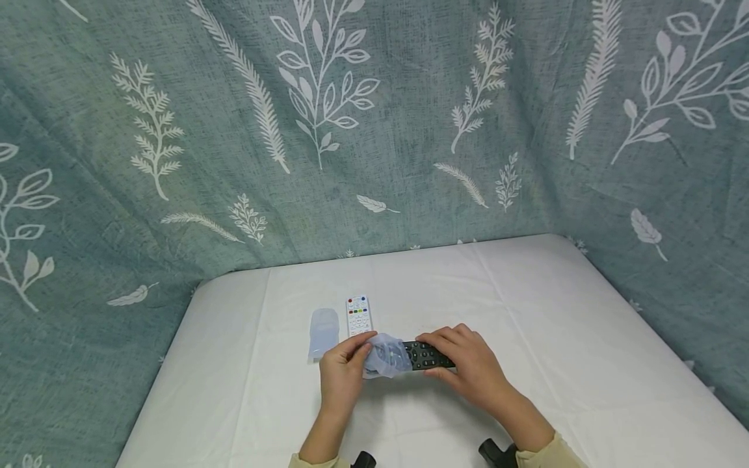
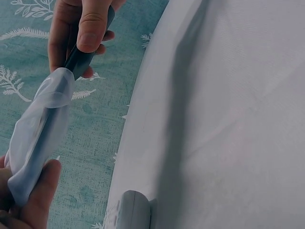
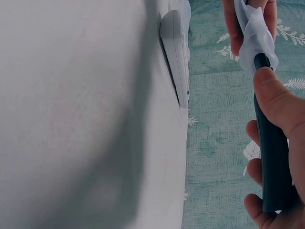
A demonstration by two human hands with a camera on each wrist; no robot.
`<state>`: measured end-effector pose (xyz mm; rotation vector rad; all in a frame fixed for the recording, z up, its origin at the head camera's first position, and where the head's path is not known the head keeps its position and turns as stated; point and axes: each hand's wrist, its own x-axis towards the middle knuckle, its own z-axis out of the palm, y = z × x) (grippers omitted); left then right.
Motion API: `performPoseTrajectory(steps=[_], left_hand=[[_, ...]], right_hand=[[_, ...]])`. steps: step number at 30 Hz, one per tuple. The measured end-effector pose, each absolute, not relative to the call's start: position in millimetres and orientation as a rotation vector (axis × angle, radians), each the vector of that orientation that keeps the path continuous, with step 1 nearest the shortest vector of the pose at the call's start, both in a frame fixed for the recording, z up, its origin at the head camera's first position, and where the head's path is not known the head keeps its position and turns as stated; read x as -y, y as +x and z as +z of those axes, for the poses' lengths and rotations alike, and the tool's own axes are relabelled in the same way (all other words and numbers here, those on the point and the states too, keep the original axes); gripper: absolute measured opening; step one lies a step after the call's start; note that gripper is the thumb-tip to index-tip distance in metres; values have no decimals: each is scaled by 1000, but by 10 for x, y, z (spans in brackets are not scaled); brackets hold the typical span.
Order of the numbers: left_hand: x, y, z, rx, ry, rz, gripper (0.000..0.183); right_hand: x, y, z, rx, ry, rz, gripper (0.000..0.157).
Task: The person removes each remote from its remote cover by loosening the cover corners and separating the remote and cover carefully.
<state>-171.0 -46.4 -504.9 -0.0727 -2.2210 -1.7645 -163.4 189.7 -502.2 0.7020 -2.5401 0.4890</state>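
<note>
A black remote control is held above the white table, partly inside a translucent bluish silicone sleeve. My right hand grips the bare end of the remote, thumb on one edge and fingers along the other. With thumb and fingers my left hand pinches the bunched far end of the sleeve. In the left wrist view the sleeve covers the remote's other end, whose dark shape shows through. The right wrist view shows the remote's dark side lying across the right hand's fingers.
Beyond the hands a white remote control with coloured buttons lies on the white-covered table. Left of it lies another translucent sleeve, flat. A green leaf-patterned curtain hangs round the table's back and sides.
</note>
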Motion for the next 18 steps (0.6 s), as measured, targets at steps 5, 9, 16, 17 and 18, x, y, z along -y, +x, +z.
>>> performPoseTrajectory(steps=[5, 9, 16, 17, 18], left_hand=[[487, -1709, -5052, 2207, -75, -1801, 22], [506, -1703, -5058, 2195, -77, -1824, 21], [514, -1719, -5066, 2184, -95, -1824, 21], [513, -1724, -5068, 2187, -94, -1821, 21], [512, -1728, -5067, 2188, -91, -1816, 21]], right_hand=[[-1897, -1634, -5022, 2559, 688, 487, 59], [-1894, -1630, -5025, 2563, 687, 486, 59], [-1913, -1620, -5013, 2566, 680, 469, 59], [-1917, -1620, -5011, 2569, 678, 462, 59], [-1921, -1621, -5010, 2571, 676, 459, 59]])
